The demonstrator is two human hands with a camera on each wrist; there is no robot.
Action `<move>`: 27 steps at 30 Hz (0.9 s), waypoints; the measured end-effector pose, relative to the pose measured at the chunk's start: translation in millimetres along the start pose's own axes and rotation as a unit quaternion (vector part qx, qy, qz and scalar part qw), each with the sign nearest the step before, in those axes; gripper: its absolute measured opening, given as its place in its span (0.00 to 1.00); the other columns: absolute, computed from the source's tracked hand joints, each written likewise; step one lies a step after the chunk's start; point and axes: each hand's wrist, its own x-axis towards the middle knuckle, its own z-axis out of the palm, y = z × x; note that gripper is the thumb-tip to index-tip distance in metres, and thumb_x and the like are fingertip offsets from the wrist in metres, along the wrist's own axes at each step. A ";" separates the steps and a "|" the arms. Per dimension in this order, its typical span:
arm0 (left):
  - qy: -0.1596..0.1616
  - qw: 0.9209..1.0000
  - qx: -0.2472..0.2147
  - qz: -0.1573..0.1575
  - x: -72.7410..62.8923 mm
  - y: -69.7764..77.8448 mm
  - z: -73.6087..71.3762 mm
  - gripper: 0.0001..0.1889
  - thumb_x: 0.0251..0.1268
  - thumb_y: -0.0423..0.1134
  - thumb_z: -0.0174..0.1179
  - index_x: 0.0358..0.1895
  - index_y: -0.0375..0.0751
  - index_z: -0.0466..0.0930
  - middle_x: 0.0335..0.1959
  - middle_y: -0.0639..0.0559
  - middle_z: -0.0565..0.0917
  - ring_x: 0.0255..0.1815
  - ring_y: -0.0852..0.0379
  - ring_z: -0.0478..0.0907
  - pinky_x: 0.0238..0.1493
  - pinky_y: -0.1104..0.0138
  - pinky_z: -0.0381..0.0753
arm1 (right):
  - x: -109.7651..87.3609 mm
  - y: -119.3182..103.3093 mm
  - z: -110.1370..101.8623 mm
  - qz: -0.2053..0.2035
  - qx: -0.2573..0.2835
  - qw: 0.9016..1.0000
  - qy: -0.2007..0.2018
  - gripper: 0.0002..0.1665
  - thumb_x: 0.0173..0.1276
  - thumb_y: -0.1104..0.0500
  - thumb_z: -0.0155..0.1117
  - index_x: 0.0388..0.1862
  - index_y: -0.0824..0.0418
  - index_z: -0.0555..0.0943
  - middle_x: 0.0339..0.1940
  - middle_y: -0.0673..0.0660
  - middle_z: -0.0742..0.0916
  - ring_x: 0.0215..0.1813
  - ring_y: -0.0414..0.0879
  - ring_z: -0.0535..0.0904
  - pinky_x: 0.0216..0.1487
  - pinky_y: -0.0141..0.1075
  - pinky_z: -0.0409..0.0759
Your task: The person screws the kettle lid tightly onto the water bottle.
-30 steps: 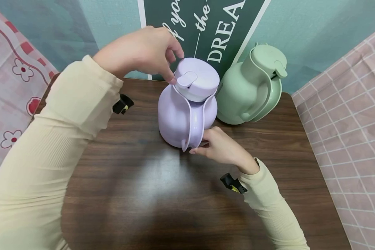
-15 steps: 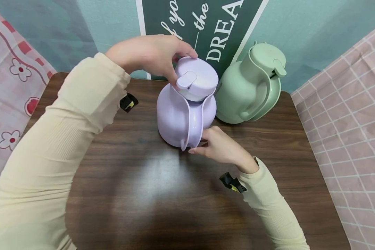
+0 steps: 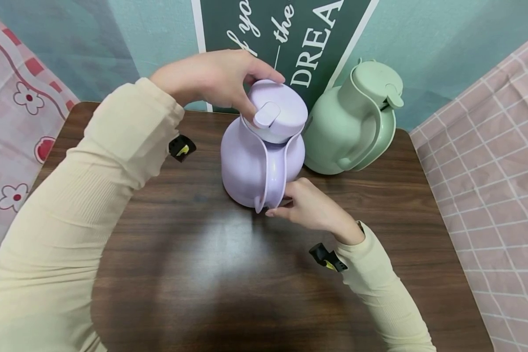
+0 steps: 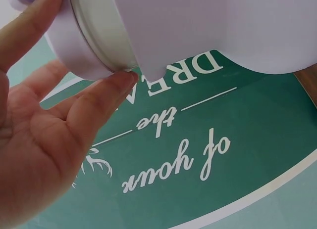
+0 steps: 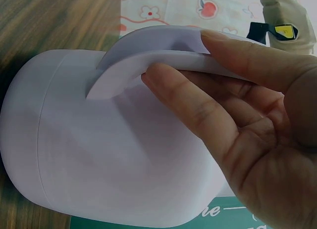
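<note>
A lilac vacuum jug (image 3: 242, 164) stands upright on the brown wooden table (image 3: 193, 293), its handle (image 3: 275, 176) facing the person. My left hand (image 3: 229, 80) comes over from the left and grips the jug's round lid (image 3: 286, 100), thumb beside the small lever (image 3: 266, 115) and fingers round the far side. In the left wrist view, fingertips (image 4: 124, 83) press the lid's lower edge, where a pale neck (image 4: 99, 26) shows. Low on the handle, my right hand (image 3: 312, 205) pinches it between thumb and fingers; the right wrist view shows the forefinger (image 5: 188, 98) under the handle.
A pale green jug (image 3: 334, 132) of the same shape stands close behind on the right. Behind both, a dark green lettered panel (image 3: 308, 29) hangs on a teal cloth (image 3: 167, 29). Patterned pink cloths flank the table, flowered (image 3: 26, 156) at left, checked (image 3: 501, 195) at right.
My left hand has moved right and taken hold of the lid. In the last half second the lid has turned slightly, its lever shifting right. My right hand stays on the handle.
</note>
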 end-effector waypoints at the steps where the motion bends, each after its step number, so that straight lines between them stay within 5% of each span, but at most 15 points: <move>1: -0.002 1.000 -0.010 0.004 0.2 -0.1 0.3 0.39 0.46 0.41 0.68 0.67 0.55 0.63 0.58 0.52 0.71 0.55 0.59 0.66 0.56 0.64 0.62 | -0.3 0.0 -0.1 0.001 0.001 1.000 0.000 0.06 0.52 0.64 0.70 0.30 0.60 0.82 0.26 0.46 0.83 0.31 0.38 0.77 0.36 0.34 0.74; 12: 0.001 0.998 -0.052 -0.026 -1.4 0.9 1.7 0.36 0.47 0.44 0.70 0.63 0.59 0.67 0.57 0.55 0.72 0.53 0.61 0.67 0.54 0.67 0.64 | -1.3 0.2 -0.1 -0.003 0.000 1.000 0.003 0.06 0.51 0.64 0.71 0.29 0.61 0.82 0.25 0.46 0.83 0.31 0.38 0.76 0.36 0.34 0.74; 17: 0.014 0.992 -0.119 -0.048 -0.1 1.1 2.8 0.35 0.43 0.43 0.72 0.61 0.55 0.70 0.53 0.55 0.76 0.50 0.62 0.69 0.52 0.69 0.66 | -1.7 -0.5 -0.6 -0.004 -0.001 1.000 0.003 0.06 0.52 0.64 0.70 0.29 0.61 0.82 0.25 0.46 0.83 0.31 0.39 0.77 0.36 0.34 0.74; 27: 0.057 0.976 -0.196 -0.074 0.5 0.5 4.3 0.35 0.43 0.44 0.72 0.60 0.51 0.71 0.60 0.60 0.72 0.58 0.67 0.65 0.60 0.71 0.60 | -2.5 -1.0 -1.2 -0.005 -0.005 1.000 0.004 0.06 0.51 0.63 0.71 0.28 0.60 0.82 0.24 0.46 0.83 0.29 0.38 0.76 0.34 0.34 0.74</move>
